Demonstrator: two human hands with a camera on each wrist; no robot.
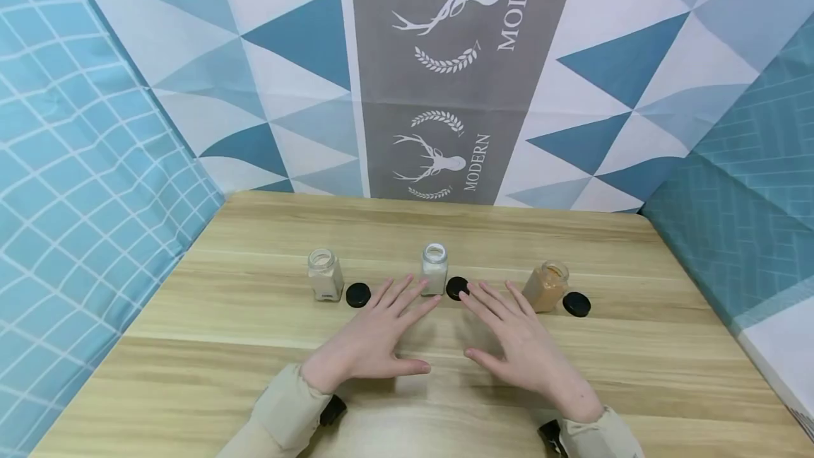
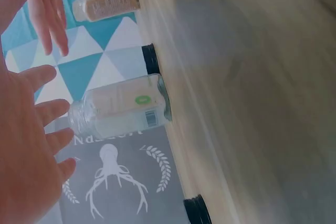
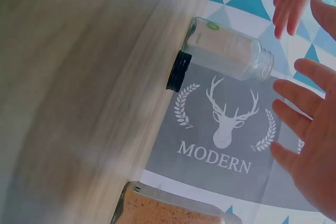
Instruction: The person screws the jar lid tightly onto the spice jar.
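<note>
Three uncapped glass jars stand in a row on the table. The left jar (image 1: 326, 277) holds pale powder, the middle jar (image 1: 435, 271) white contents, the right jar (image 1: 545, 288) orange-brown seasoning. Beside each lies a black lid: the left lid (image 1: 358, 295), the middle lid (image 1: 456, 288) and the right lid (image 1: 576, 304). My left hand (image 1: 379, 334) hovers above the wood with fingers spread, nearest the middle jar. Opposite it, my right hand (image 1: 518, 341) is spread too, its fingertips near the middle lid and the right jar. Neither hand holds anything.
The wooden table (image 1: 254, 366) ends at a back wall hung with patterned cloth (image 1: 292, 83). Blue checked cloth (image 1: 83, 161) covers the left side, and teal cloth (image 1: 757, 182) the right. Dark straps show under both cuffs.
</note>
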